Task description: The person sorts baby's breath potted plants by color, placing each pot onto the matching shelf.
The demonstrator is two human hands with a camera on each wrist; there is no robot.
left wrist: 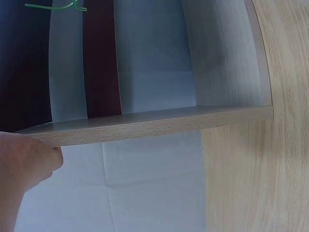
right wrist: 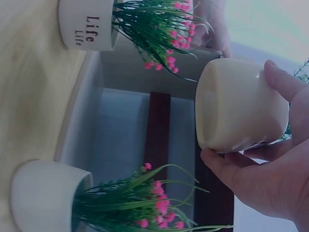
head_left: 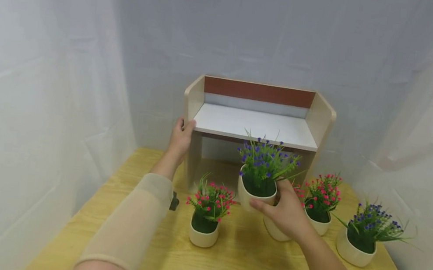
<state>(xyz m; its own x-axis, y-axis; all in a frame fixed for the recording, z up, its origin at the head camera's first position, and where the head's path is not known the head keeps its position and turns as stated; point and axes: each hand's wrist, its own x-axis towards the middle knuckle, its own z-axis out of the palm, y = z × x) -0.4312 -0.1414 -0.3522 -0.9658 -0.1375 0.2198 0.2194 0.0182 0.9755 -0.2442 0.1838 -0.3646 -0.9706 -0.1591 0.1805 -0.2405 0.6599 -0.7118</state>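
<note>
My right hand (head_left: 286, 206) grips a white pot (head_left: 256, 200) of artificial purple-blue flowers and lifts it in front of the shelf. In the right wrist view, the thumb lies on one side of that pot (right wrist: 241, 104) and the fingers on the other; its base faces the camera. My left hand (head_left: 181, 140) holds the left side panel (head_left: 189, 101) of a small two-tier wooden desk shelf, just below the height of its white upper board (head_left: 257, 124). In the left wrist view, the hand (left wrist: 29, 159) wraps the panel's edge (left wrist: 145, 133).
Pink-flowered pots stand at the front left (head_left: 203, 237) and right (head_left: 319, 225). A further pot (head_left: 277, 230) is partly hidden behind my right hand. Another purple-blue pot (head_left: 355, 250) stands far right. All rest on the wooden table (head_left: 242, 269); pale sheeting (head_left: 266, 34) surrounds it.
</note>
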